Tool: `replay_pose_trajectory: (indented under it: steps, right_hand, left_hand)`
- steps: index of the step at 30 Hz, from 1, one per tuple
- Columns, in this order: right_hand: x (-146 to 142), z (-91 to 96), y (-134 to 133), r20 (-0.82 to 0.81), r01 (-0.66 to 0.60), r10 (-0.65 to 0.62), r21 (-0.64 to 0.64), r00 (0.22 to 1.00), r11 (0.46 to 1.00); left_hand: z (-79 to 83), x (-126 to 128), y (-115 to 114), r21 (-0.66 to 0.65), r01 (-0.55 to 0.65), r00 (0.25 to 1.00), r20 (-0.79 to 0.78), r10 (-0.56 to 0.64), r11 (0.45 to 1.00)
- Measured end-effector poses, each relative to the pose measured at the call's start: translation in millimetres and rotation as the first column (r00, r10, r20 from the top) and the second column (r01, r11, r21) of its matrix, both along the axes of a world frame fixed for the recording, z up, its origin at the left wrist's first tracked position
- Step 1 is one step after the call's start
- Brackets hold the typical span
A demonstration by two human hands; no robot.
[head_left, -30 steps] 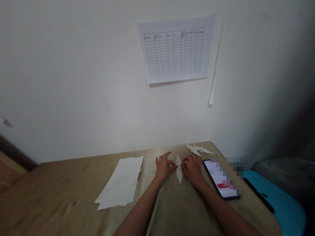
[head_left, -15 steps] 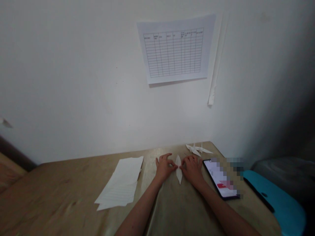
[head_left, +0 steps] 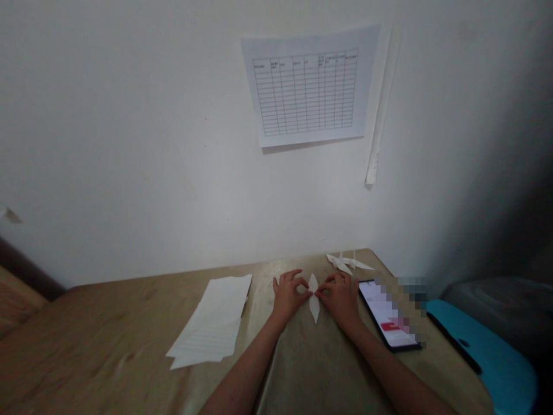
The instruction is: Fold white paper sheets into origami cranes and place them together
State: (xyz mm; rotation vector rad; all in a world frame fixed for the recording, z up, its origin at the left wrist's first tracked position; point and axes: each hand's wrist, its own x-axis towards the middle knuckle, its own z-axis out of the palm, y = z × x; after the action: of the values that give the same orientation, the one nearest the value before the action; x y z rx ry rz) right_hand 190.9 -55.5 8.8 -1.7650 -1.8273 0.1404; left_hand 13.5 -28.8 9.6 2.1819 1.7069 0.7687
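Observation:
A small white folded paper [head_left: 314, 308], long and pointed at both ends, lies upright in the view between my hands. My left hand [head_left: 288, 294] pinches its left edge at the middle with thumb and forefinger, the other fingers spread above the table. On the opposite edge, the thumb and forefinger of my right hand [head_left: 339, 297] close on the paper at the same height. Fine fold lines are too small to make out.
White paper sheets [head_left: 211, 320] lie left of my arms on the brown table [head_left: 108, 328]. Folded paper pieces [head_left: 348, 263] rest at the back right. A phone [head_left: 386, 317] lies beside my right hand. A turquoise chair back [head_left: 484, 357] stands past the table edge. A printed table sheet [head_left: 309, 92] hangs on the wall.
My right hand has shifted very slightly, its forefinger now arched more above the paper's edge. The left hand and the paper stay nearly in place.

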Motion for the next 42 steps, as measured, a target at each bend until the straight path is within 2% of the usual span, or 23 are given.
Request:
replay_pose_trajectory:
  steps: [10,20,33,42]
  right_hand:
    - [-0.1,6.0,-2.8,0.007,0.012,-0.012,-0.022,1.0,1.0]
    - [1.5,2.1,1.1,0.059,0.011,-0.005,-0.103,0.998,0.995]
    - [-1.3,3.3,5.4,0.148,0.02,0.012,-0.214,0.989,0.977]
    - [-7.3,4.4,8.2,0.198,0.024,0.031,-0.271,0.98,0.962]
  left_hand:
    - [3.8,-2.0,1.6,-0.065,0.004,0.993,-0.117,-0.011,0.998]
    - [4.4,-4.5,4.6,-0.121,0.012,0.975,-0.218,-0.038,0.993]
    - [8.7,-7.0,9.8,-0.158,0.047,0.95,-0.297,-0.093,0.986]
    - [17.6,-7.2,19.2,-0.267,0.049,0.95,-0.286,-0.128,0.962]
